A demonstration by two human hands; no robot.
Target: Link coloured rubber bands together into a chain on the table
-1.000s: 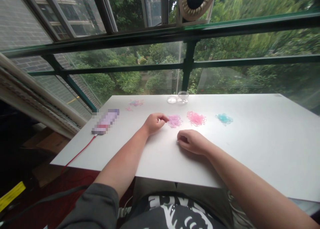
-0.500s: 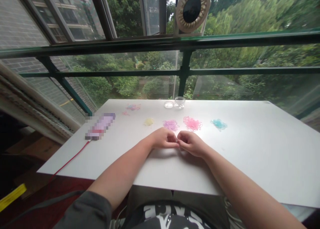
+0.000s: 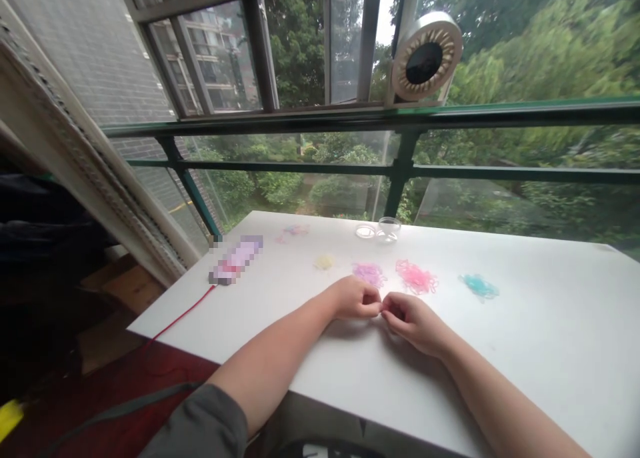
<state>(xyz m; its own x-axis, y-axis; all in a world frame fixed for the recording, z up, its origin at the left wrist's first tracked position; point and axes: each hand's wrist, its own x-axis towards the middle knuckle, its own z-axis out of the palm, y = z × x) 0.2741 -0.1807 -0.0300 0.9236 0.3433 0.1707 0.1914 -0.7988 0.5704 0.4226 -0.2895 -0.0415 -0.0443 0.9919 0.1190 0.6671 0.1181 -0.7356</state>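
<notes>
My left hand (image 3: 356, 298) and my right hand (image 3: 409, 317) meet fingertip to fingertip just above the table. Both are pinched closed, and whatever lies between the fingertips is too small to make out. Just beyond my left hand lies a pile of purple rubber bands (image 3: 369, 274). A pink pile of rubber bands (image 3: 417, 277) spreads behind my right hand. Farther left is a small yellow pile (image 3: 324, 263), and to the right a teal pile (image 3: 480, 286).
The white table (image 3: 550, 338) stands against a green railing (image 3: 280, 121). At its back are a clear round container (image 3: 389, 229), a clear lid (image 3: 365, 232) and a mixed-colour pile (image 3: 295, 231). A blurred-out phone-like object (image 3: 237, 259) with a red cable (image 3: 183, 315) lies left.
The camera view has swung left and up, so everything sits farther right and lower. My hands stay together in nearly the same pinched pose on the table.
</notes>
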